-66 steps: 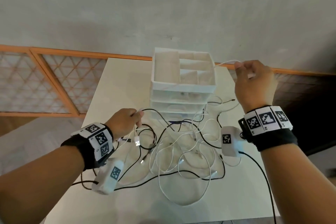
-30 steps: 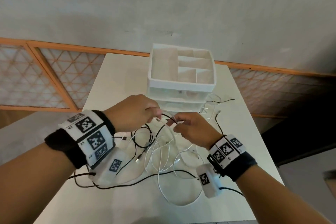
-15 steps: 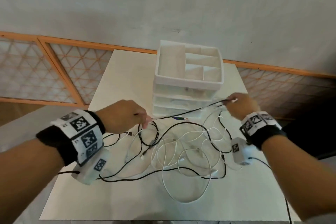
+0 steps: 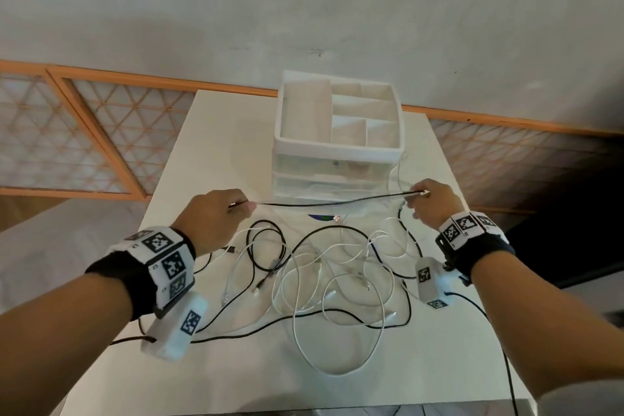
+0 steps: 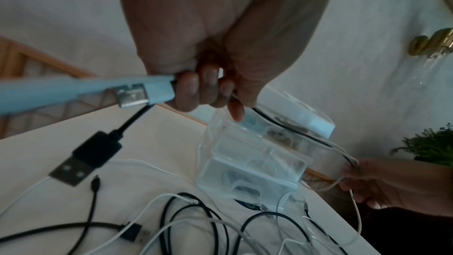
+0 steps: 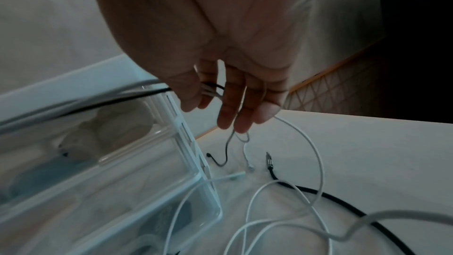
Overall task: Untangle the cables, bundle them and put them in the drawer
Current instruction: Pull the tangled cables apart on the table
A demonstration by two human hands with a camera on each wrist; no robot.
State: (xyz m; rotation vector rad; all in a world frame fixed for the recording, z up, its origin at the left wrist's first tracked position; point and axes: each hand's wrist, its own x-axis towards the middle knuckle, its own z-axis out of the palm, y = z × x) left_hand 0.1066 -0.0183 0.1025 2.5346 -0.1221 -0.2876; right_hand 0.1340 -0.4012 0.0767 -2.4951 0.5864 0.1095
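A black cable (image 4: 337, 202), with a white one running beside it, is stretched almost level in front of the clear drawer unit (image 4: 337, 149). My left hand (image 4: 244, 206) pinches its left end. In the left wrist view the left hand (image 5: 203, 92) grips a pale USB plug (image 5: 132, 94), and a black USB plug (image 5: 85, 156) dangles below. My right hand (image 4: 413, 196) pinches the right end; in the right wrist view black and white strands (image 6: 122, 95) pass through its fingers (image 6: 232, 108). A tangle of black and white cables (image 4: 320, 273) lies on the table between my wrists.
The white table (image 4: 219, 145) ends close on the left, right and near sides. The drawer unit's open top tray (image 4: 366, 111) has dividers, and its drawers (image 5: 252, 164) look closed. A wall and an orange-framed lattice panel (image 4: 101, 132) stand behind.
A second ago both hands were close together above the tangle. They have moved apart, the right hand going far to the right, and the pinched cables now run nearly straight between them.
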